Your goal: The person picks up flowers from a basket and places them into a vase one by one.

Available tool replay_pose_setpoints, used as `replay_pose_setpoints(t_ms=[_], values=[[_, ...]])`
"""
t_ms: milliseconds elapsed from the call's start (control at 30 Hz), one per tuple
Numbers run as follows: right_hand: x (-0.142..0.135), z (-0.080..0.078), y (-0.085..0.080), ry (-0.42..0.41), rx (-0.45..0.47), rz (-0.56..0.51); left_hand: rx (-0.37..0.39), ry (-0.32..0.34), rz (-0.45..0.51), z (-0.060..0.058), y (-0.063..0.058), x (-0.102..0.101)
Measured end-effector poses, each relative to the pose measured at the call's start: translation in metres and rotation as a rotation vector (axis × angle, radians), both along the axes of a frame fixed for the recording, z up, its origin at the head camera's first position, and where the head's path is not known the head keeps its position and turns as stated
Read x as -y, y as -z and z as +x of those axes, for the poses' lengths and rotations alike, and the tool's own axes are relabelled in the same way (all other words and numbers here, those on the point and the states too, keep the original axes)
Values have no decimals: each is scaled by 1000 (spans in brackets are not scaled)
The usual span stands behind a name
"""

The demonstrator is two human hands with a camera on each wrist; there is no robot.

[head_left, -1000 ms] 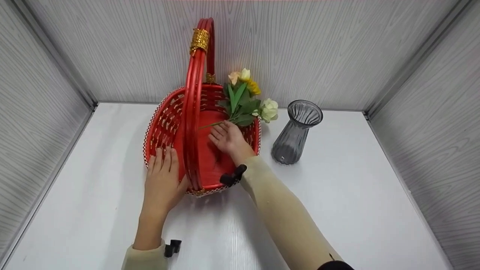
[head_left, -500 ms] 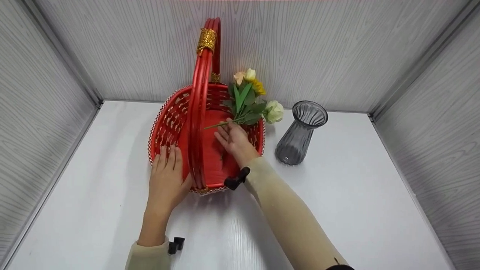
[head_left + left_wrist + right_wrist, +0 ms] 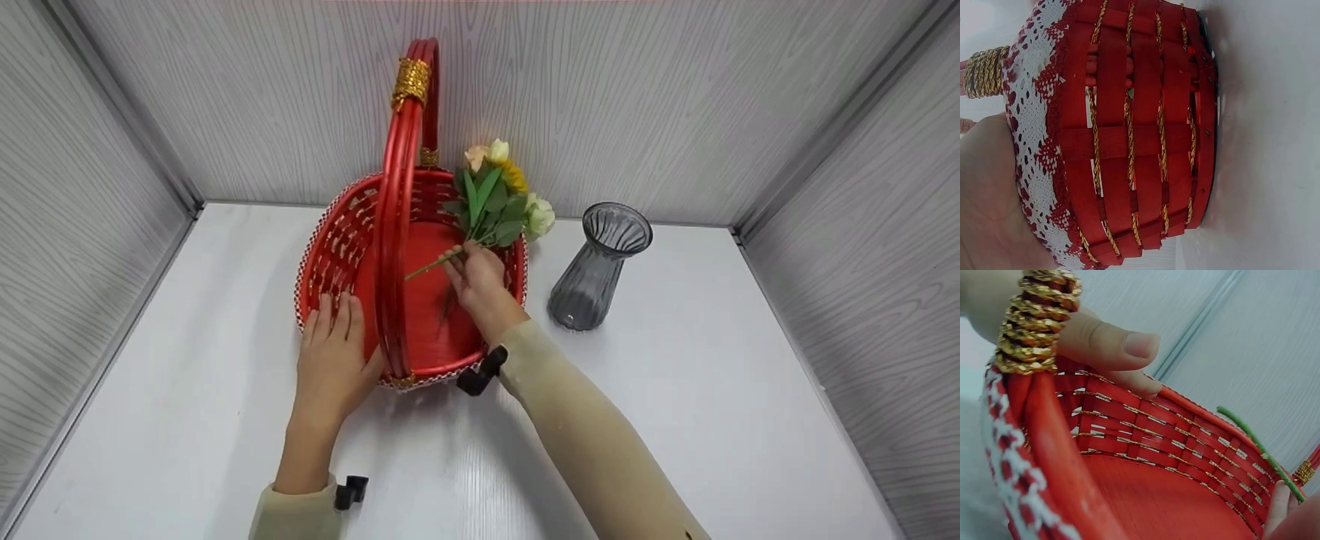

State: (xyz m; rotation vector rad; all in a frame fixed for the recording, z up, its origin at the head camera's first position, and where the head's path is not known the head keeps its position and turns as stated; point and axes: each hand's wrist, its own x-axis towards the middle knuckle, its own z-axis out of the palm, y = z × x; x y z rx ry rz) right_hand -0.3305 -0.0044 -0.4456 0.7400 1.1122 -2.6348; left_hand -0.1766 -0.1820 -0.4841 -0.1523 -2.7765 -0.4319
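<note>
Slanting more steeply now, green stem (image 3: 429, 268)

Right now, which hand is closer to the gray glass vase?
Right. The right hand is left of the vase, over the basket, pinching the flowers by a stem. The left hand is farther left, on the basket's rim.

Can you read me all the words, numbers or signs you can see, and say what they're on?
There are none to read: no writing shows on the red basket, the flowers or the grey glass vase. The squiggly lines on the walls are only a pattern.
</note>
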Motion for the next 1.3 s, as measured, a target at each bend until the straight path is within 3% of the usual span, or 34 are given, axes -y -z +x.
replay_pose_setpoints(t_ms=[167,367,767,1167,1300], values=[[-7,6,-15,11,-88,17,23,2,3,0,0,-1],[-16,14,-26,-37,-129,38,17,-1,12,0,1,0],[-34,28,-34,-92,-267,92,-30,11,14,0,4,0],[-56,39,-44,-144,-370,201,-12,2,14,-1,2,0],[-63,42,-46,-120,-397,223,-15,10,8,-1,2,-1]])
